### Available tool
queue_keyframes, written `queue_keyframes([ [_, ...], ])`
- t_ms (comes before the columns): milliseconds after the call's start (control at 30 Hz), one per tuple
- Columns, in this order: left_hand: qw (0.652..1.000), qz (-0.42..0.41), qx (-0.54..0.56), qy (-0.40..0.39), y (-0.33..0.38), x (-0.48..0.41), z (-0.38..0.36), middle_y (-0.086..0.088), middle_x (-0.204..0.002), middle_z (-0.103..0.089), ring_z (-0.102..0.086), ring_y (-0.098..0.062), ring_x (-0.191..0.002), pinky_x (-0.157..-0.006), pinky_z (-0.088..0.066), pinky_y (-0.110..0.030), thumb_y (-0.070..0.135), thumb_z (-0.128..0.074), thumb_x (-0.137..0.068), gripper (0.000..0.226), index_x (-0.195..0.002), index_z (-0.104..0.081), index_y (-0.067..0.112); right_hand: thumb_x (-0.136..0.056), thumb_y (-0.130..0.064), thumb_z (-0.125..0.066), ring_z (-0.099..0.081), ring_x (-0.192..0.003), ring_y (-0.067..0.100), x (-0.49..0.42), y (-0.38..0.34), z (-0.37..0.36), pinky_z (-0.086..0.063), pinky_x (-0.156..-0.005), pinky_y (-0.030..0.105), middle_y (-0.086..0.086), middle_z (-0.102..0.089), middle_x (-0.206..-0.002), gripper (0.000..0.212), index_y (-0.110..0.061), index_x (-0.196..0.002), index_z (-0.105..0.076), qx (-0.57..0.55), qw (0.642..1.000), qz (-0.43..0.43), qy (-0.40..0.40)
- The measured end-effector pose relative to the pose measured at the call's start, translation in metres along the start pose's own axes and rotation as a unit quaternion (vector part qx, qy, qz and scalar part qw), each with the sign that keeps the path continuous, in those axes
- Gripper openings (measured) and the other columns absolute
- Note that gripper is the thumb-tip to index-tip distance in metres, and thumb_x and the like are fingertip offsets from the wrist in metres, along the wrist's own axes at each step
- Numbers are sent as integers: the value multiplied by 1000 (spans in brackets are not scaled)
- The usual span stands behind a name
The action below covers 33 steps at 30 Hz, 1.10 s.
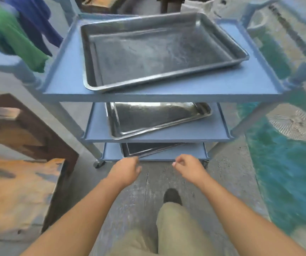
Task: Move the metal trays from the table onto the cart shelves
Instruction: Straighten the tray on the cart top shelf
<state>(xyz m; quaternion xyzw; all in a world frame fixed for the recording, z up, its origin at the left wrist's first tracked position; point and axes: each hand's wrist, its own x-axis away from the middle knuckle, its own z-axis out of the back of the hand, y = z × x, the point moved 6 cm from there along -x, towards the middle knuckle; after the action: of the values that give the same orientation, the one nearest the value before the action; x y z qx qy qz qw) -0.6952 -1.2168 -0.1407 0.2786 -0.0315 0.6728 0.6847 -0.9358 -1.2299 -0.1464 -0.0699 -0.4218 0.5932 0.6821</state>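
Left hand (125, 170): low in front of the cart (71, 124). Its fingers (132, 160) are loosely curled and hold nothing. The tips show against the front lip of the bottom shelf (191, 151); contact cannot be told.

Right hand (189, 168): level with the left, with a gap of bare floor (148, 191) between them. Its fingers (177, 162) are loosely curled and hold nothing.

Shoe (172, 195): on the floor between the forearms, short of the cart.

Bench (19, 191): wood, at the left, its corner edge near the left forearm. A strip of floor runs between it and the cart leg.

Caster (98, 164): under the cart's near-left leg.

Bottom tray (148, 148): on the bottom shelf, lying askew and mostly hidden by the shelf above. Its near edge is just behind the front lip.

Middle tray (156, 119): on the middle shelf (213, 130), askew. Its near-left corner is at the front lip, with bare shelf to the left and right.

Top tray (157, 52): on the top shelf (65, 84), askew. Its near-left corner is close to the front lip and its right corner is near the side rim. There is a wide bare margin at the left and a narrower one at the right.

Teal floor patch (286, 163): right of the cart, bearing a round ribbed disc (294, 122).

Green cloth (14, 39) and blue cloth (38, 21): hanging at the far left, beside the cart handle.
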Motion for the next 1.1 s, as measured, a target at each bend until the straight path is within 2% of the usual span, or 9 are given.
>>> queue_keyframes([
  [100, 999, -19, 1, 29, 21, 43, 57, -8, -112, -68, -62, -30, -103, -84, -51, -37, 34, -48, -96, 31, -118, -59, 14, -88, -39, -64, -62, -87, 10, 44, -26, 35, -42, -70, 21, -14, -62, -87, 25, -24, -108, -66, -11, 1000, 11, 24],
  [200, 998, -41, -14, 47, 38, 76, 102, -7, -112, -68, -62, -30, -103, -86, -52, -41, 36, -48, -96, 32, -118, -59, 16, -85, -42, -67, -66, -81, 2, 78, -44, 66, -43, -62, 12, -18, -64, -83, 21, -29, -101, -65, -50, 998, 15, 41],
  [333, 996, -39, -28, 69, 54, 87, 142, -3, -114, -68, -63, -27, -104, -84, -51, -37, 39, -48, -97, 32, -120, -60, 20, -85, -39, -68, -70, -81, 10, 84, -63, 102, -53, -79, 26, -9, -71, -86, 12, -32, -94, -64, -91, 994, 23, 63],
  [500, 994, -18, -18, 107, 72, 49, 185, -2, -108, -69, -63, -26, -97, -83, -53, -39, 37, -47, -98, 31, -117, -59, 17, -88, -38, -66, -70, -88, 12, 48, -83, 143, -49, -70, 25, -5, -71, -92, 16, -29, -101, -65, -123, 989, 57, 63],
  [600, 992, 2, 3, 127, 91, 13, 209, -1, -109, -69, -63, -25, -101, -81, -52, -36, 37, -48, -97, 31, -120, -60, 20, -88, -37, -66, -69, -88, 10, 16, -95, 178, -50, -75, 26, -8, -71, -93, 14, -30, -100, -66, -122, 987, 78, 72],
  [800, 986, 38, 35, 159, 126, -53, 252, -4, -92, -70, -65, -29, -90, -79, -53, -38, 32, -49, -94, 24, -101, -63, 15, -90, -34, -65, -68, -88, 11, -48, -116, 256, -45, -65, 23, -6, -70, -91, 17, -27, -104, -66, -104, 987, 106, 67],
  [867, 983, 47, 31, 173, 130, -70, 266, -8, -102, -71, -64, -30, -99, -85, -52, -41, 32, -50, -94, 27, -106, -65, 13, -90, -33, -64, -66, -83, 10, -68, -122, 280, -45, -66, 24, -7, -69, -91, 19, -24, -106, -66, -84, 987, 116, 71],
  [967, 981, 79, 35, 176, 123, -88, 284, -8, -124, -66, -60, -27, -114, -95, -49, -38, 32, -52, -96, 36, -126, -61, 14, -90, -31, -65, -63, -82, 8, -98, -131, 312, -42, -71, 24, -9, -69, -90, 22, -22, -109, -66, -32, 986, 134, 89],
  [1100, 976, 105, 43, 188, 106, -107, 299, -11, -138, -49, -54, -29, -120, -100, -44, -40, 34, -54, -97, 46, -137, -49, 13, -90, -31, -64, -62, -78, 3, -138, -139, 340, -42, -67, 18, -8, -68, -97, 33, -19, -121, -62, 11, 985, 136, 104],
])
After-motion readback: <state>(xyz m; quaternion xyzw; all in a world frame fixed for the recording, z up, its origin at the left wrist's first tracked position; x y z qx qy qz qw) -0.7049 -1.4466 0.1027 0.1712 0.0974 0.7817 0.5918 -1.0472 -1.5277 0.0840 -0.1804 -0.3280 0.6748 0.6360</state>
